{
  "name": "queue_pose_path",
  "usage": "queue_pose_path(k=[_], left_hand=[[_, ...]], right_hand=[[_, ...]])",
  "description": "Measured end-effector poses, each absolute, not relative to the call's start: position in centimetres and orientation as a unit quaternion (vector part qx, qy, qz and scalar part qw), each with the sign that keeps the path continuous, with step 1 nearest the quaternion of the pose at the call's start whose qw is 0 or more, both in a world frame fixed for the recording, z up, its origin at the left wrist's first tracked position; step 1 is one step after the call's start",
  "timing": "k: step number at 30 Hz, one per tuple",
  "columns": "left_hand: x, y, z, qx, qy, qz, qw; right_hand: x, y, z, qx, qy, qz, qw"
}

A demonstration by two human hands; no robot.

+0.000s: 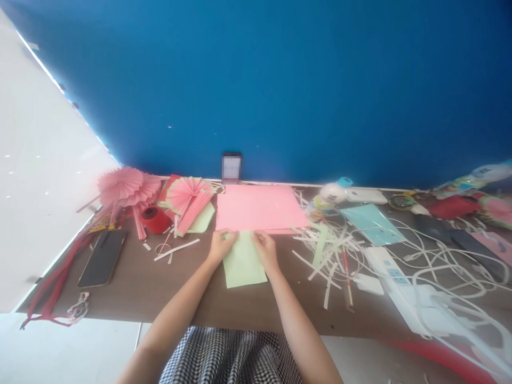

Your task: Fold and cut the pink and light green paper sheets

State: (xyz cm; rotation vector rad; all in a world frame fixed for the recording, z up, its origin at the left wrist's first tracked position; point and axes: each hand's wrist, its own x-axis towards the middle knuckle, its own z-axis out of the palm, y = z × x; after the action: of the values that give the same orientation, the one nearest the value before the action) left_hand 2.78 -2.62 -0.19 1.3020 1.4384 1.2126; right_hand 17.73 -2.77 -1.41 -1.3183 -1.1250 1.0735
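Observation:
A pale green sheet of paper [245, 264] lies on the brown table in front of me, its far edge close to a pink sheet of paper [260, 208]. My left hand [223, 245] pinches the green sheet at its far left side. At the far right side my right hand [264, 248] grips the same sheet between thumb and fingers. The near part of the green paper rests between my forearms. Beyond both hands, the pink paper reaches back toward the blue wall.
Pink folded paper fans [128, 189], a red spool [154, 219] and a dark phone [103, 258] are on the left. To the right are paper strips [330, 256], a glue bottle [334, 193], a blue packet [374, 224], and a power strip [394, 282] with tangled white cables.

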Motion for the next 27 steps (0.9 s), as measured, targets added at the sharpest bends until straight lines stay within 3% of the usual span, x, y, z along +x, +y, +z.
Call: queue_pose_path(k=[27], left_hand=[[2.57, -2.43, -0.34, 0.495, 0.576, 0.497, 0.419]], right_hand=[[18.09, -2.74, -1.4, -0.523, -0.44, 0.516, 0.517]])
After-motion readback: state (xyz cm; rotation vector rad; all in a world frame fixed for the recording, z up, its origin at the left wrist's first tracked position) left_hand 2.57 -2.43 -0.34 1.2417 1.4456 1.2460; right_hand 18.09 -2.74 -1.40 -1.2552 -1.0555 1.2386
